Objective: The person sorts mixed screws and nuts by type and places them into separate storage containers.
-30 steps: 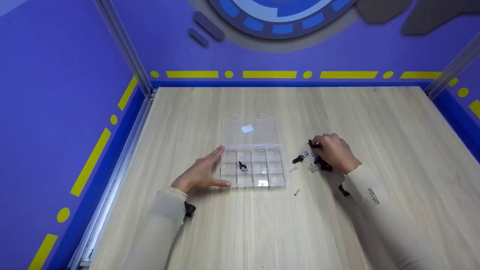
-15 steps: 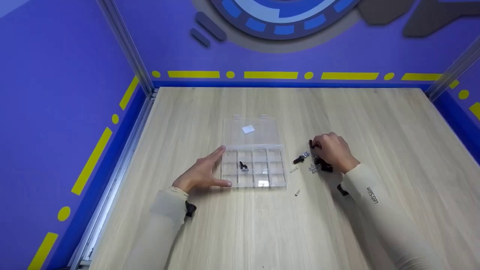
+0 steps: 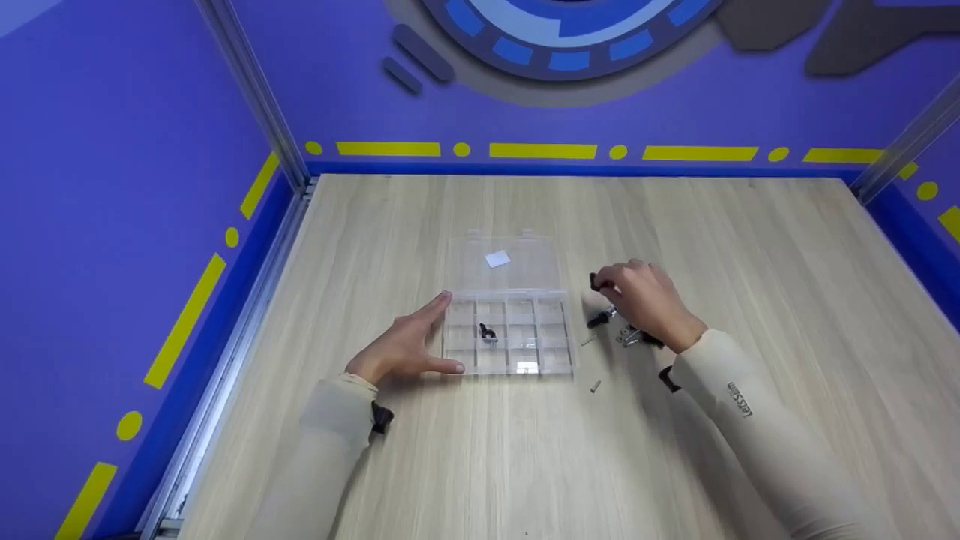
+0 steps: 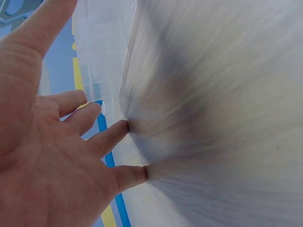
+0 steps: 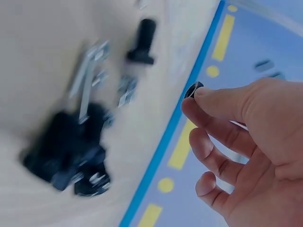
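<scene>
Right hand [image 3: 646, 300] pinches black part [image 3: 593, 282], long axis unclear, with open box [image 3: 517, 330] lying off toward 8 o'clock; left hand [image 3: 403, 346], nearer the box, spreads wide along its 9 o'clock side.

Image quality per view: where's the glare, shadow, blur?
Head: fairly sharp overall, bright glare in the clear box near its front edge, soft shadow beside the right forearm; left wrist: left hand fairly crisp, table smeared into streaks, dark shadow across it; right wrist: loose hardware blurred, right hand and the black part it pinches sharper.
</scene>
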Action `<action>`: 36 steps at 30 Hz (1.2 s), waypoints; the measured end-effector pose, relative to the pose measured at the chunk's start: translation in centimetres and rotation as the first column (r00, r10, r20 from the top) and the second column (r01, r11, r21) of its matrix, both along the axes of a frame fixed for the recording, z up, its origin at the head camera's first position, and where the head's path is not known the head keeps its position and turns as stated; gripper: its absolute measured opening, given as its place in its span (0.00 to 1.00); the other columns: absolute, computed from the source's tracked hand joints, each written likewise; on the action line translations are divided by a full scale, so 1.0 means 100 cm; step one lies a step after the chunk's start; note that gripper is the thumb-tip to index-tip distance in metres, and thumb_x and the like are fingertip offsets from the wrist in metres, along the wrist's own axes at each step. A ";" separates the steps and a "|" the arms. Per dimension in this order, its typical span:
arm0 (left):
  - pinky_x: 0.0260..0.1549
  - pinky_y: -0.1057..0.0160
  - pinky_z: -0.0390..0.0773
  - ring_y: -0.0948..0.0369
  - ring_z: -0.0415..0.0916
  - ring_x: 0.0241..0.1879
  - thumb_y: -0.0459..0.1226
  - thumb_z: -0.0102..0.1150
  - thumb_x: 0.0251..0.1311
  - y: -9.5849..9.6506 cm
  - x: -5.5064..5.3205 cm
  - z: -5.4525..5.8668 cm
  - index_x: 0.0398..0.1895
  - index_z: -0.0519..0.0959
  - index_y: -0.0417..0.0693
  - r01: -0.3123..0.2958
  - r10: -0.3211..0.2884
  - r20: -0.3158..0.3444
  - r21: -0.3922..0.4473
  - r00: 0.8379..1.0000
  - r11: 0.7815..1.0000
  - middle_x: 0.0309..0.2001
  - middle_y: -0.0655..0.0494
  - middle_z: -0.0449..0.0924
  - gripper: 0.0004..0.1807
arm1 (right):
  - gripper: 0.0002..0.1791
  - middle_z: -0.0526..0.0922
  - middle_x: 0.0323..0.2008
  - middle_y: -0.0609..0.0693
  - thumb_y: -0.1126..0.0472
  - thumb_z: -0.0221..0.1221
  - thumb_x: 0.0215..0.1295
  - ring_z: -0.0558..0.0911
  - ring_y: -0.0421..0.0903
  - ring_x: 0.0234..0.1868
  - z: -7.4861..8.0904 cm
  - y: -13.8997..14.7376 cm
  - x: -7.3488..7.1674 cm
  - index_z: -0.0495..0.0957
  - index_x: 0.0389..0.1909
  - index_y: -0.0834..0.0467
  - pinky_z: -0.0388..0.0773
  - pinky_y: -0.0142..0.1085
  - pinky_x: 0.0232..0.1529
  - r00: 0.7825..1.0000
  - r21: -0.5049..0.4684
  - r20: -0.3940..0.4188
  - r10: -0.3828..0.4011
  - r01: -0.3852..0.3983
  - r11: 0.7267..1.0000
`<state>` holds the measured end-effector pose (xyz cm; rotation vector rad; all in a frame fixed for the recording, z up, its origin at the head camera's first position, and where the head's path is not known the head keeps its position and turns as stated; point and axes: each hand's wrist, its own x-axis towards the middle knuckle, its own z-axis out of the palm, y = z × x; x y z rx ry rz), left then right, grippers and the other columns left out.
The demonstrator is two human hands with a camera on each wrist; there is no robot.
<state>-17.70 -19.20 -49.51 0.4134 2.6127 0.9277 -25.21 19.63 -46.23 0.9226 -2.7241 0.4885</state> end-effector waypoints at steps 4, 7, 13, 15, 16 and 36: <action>0.79 0.50 0.46 0.56 0.41 0.81 0.57 0.79 0.49 0.000 0.000 0.000 0.85 0.42 0.53 0.002 -0.002 0.000 0.002 1.000 1.000 0.84 0.58 0.39 0.68 | 0.06 0.90 0.38 0.55 0.72 0.66 0.64 0.82 0.54 0.33 0.007 -0.017 0.007 0.88 0.40 0.63 0.81 0.49 0.34 0.998 -0.014 -0.014 0.062 -0.062 0.998; 0.79 0.50 0.46 0.57 0.41 0.81 0.57 0.79 0.50 -0.001 0.001 -0.001 0.85 0.43 0.53 0.006 -0.006 -0.004 0.000 1.000 1.000 0.84 0.58 0.39 0.68 | 0.06 0.90 0.38 0.54 0.72 0.67 0.64 0.82 0.53 0.32 0.010 -0.028 0.012 0.88 0.40 0.63 0.81 0.47 0.33 0.993 -0.019 -0.040 0.116 -0.116 0.993; 0.78 0.45 0.44 0.57 0.41 0.81 0.57 0.78 0.50 -0.001 0.000 -0.002 0.85 0.43 0.52 0.012 -0.012 -0.002 0.006 1.000 1.000 0.84 0.58 0.39 0.67 | 0.09 0.89 0.37 0.52 0.75 0.63 0.65 0.83 0.52 0.33 0.015 -0.049 0.019 0.88 0.40 0.61 0.80 0.46 0.32 0.981 -0.029 -0.050 0.188 -0.189 0.982; 0.78 0.46 0.44 0.57 0.41 0.81 0.56 0.79 0.50 0.000 0.000 -0.001 0.85 0.43 0.52 0.011 -0.011 -0.002 0.010 1.000 1.000 0.84 0.58 0.40 0.67 | 0.10 0.89 0.36 0.51 0.75 0.61 0.66 0.83 0.51 0.32 0.016 -0.056 0.021 0.88 0.39 0.60 0.80 0.46 0.32 0.977 -0.030 -0.059 0.204 -0.206 0.978; 0.78 0.47 0.46 0.56 0.42 0.81 0.56 0.79 0.50 0.000 0.000 -0.001 0.85 0.43 0.52 0.012 -0.012 -0.006 0.011 1.000 1.000 0.84 0.58 0.40 0.67 | 0.10 0.89 0.35 0.51 0.75 0.61 0.66 0.83 0.51 0.32 0.016 -0.059 0.021 0.88 0.39 0.60 0.79 0.46 0.31 0.975 -0.030 -0.067 0.211 -0.213 0.976; 0.78 0.54 0.47 0.56 0.41 0.81 0.55 0.80 0.49 0.000 -0.001 0.000 0.85 0.44 0.52 0.005 -0.005 0.001 0.027 1.000 1.000 0.84 0.57 0.39 0.68 | 0.06 0.90 0.36 0.48 0.71 0.65 0.66 0.84 0.47 0.35 0.006 -0.106 0.029 0.88 0.37 0.58 0.84 0.42 0.38 0.933 -0.004 0.018 0.360 -0.360 0.933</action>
